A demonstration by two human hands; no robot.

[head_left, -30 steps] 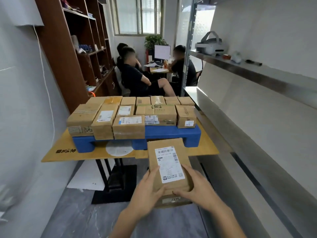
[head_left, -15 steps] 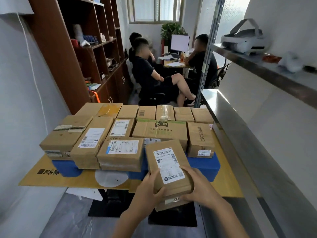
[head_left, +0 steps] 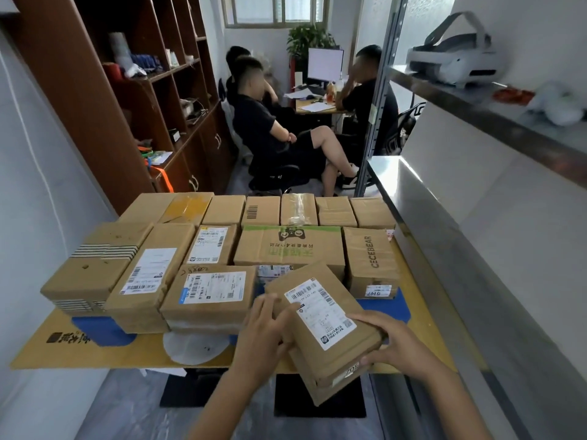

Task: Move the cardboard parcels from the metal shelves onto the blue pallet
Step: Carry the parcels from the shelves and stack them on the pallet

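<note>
I hold a small cardboard parcel (head_left: 320, 328) with a white shipping label in both hands, tilted, over the front right part of the blue pallet (head_left: 394, 308). My left hand (head_left: 263, 331) grips its left side and my right hand (head_left: 394, 344) grips its near right corner. Several cardboard parcels (head_left: 203, 300) cover the pallet in rows. The pallet rests on a brown cardboard sheet (head_left: 95, 350) on a table. The metal shelves (head_left: 460, 236) run along my right.
A white headset (head_left: 454, 61) and small items lie on the upper metal shelf. A brown wooden bookcase (head_left: 127, 90) stands at the left. Three people sit at a desk with a monitor (head_left: 325, 63) behind the pallet. A grey wall is on the left.
I have come closer to the pallet with the parcel. The parcel has turned and tilted, and now sits over the pallet's front right gap instead of below its edge.
</note>
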